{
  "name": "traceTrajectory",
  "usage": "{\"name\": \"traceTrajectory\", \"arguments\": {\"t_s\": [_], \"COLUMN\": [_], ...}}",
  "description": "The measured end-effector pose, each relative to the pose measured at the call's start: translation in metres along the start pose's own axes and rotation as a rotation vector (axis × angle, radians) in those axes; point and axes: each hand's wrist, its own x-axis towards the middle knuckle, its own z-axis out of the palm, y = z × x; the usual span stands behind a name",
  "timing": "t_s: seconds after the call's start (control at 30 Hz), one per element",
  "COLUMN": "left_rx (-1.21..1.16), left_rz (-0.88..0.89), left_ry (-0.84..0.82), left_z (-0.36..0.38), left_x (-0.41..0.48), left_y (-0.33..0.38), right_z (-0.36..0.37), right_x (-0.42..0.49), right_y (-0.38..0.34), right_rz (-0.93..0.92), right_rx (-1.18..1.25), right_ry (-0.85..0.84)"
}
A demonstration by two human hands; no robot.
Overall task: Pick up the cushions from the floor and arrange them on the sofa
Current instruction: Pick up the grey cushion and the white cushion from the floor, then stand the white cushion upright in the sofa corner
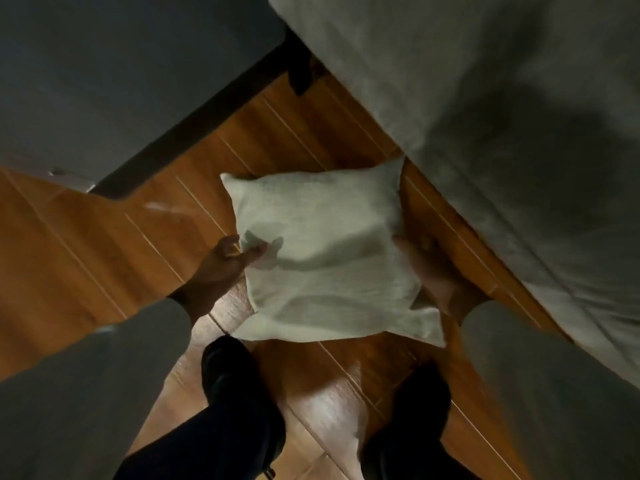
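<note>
On the wooden floor [104, 237], just beside the sofa [485, 98]: a pale cushion [329, 258] taken at both side edges.

The cushion is shown lying flat on the boards, its far right corner touching or nearly touching the sofa's grey upholstered side, its near edge just ahead of two dark shoes [228, 375]. The left hand [221, 268] is seen partly open at the left edge, thumb laid on the top fabric and fingers curled toward the underside; a firm pinch is not yet evident. The right hand [429, 271] is blurred and partly hidden under the right edge, so its grip cannot be told. For a clean lift, both edges are best gripped at mid-height with fingers underneath, so that the soft filling is supported evenly and the cushion is raised level, clear of the sofa's side, before being carried onto the seat.
</note>
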Motion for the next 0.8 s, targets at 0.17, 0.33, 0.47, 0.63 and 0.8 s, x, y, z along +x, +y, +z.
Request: {"name": "traceTrajectory", "arguments": {"t_s": [0.17, 0.33, 0.47, 0.63, 0.8], "left_rx": [-0.224, -0.246, -0.258, -0.292, -0.281], "left_rz": [-0.095, -0.097, -0.079, -0.093, -0.050], "left_ry": [-0.070, -0.174, -0.142, -0.162, -0.147], "left_z": [0.012, 0.014, -0.011, -0.072, -0.152], "left_x": [0.050, 0.051, 0.023, -0.056, -0.143], "left_y": [-0.038, -0.039, -0.029, 0.006, 0.076], "right_z": [0.018, 0.022, 0.020, 0.013, 0.003], "right_x": [0.065, 0.077, 0.041, -0.055, -0.162], "right_y": [0.023, 0.018, 0.009, -0.021, -0.074], "right_rz": [-0.155, -0.044, -0.066, -0.082, -0.084], "right_rx": [0.094, 0.218, 0.253, 0.233, 0.280], "right_ry": [-0.012, -0.133, -0.194, -0.284, -0.321]}}
